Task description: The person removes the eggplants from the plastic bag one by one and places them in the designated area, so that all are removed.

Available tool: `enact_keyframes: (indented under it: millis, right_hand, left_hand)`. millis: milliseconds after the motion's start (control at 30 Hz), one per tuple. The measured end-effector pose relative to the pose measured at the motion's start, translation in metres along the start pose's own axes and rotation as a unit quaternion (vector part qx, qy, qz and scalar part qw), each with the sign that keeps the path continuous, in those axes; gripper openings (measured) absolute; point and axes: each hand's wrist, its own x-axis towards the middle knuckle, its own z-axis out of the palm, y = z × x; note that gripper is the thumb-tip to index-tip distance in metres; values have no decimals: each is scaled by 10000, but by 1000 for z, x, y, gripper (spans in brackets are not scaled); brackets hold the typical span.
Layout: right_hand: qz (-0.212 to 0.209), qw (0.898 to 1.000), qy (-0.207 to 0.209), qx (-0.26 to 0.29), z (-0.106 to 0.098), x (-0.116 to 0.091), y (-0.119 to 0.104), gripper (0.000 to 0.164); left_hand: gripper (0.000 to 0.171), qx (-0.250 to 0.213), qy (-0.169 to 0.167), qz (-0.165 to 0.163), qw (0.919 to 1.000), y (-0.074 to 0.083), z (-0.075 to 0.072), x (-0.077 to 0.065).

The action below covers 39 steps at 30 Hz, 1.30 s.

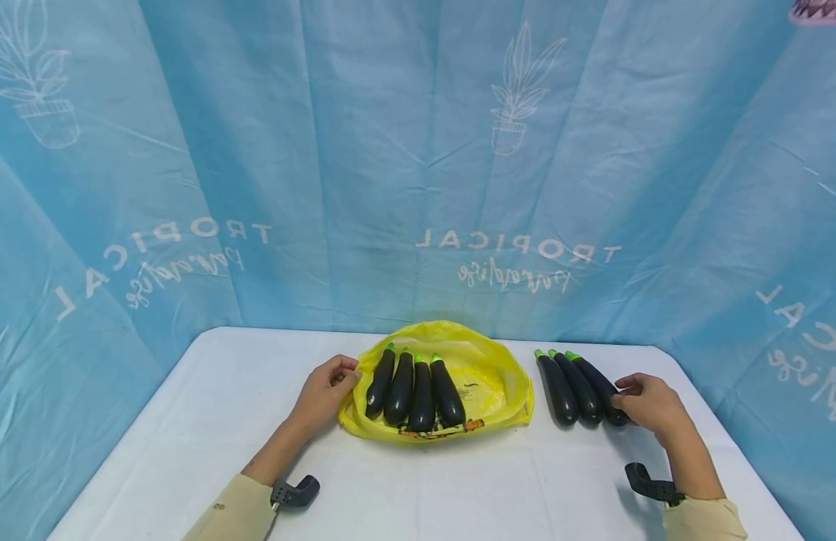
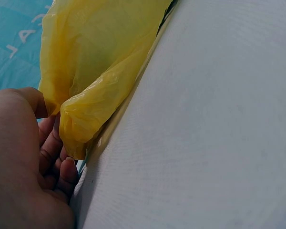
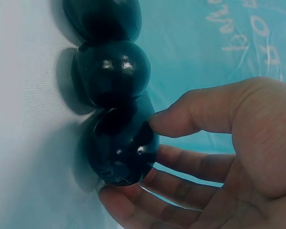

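Four smooth, glossy, nearly black eggplants [image 1: 421, 398] with green stem ends are lying inside a thin, wrinkled yellow plastic bag [image 1: 506, 383], and the left hand [image 1: 323, 394] is pinching its rim. Right of the bag, three similar eggplants [image 1: 577, 387] are resting on white cloth [image 1: 486, 488]; the right hand [image 1: 651, 402] is gripping the outermost eggplant [image 1: 596, 384] by its thick end, which is sitting between thumb and curled fingers. Behind, a blue curtain [image 1: 391, 150] is showing mirrored white lettering [image 1: 521, 241], "TROPICAL Paradise".
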Motion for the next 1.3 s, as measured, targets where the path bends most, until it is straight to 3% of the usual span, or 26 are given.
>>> enact_keyframes:
  millis: [333, 867, 1300]
  right_hand:
    - [-68, 9985, 187, -501, -5, -4, -8, 57]
    - [-624, 9937, 780, -509, -13, -30, -50, 49]
    - [-1163, 9869, 1010, -485, 0, -47, -83, 43]
  left_hand:
    - [19, -12, 7, 14, 10000, 1, 0, -1]
    - [19, 51, 13, 9, 10000, 1, 1, -1]
    - [18, 57, 4, -7, 10000, 1, 1, -1]
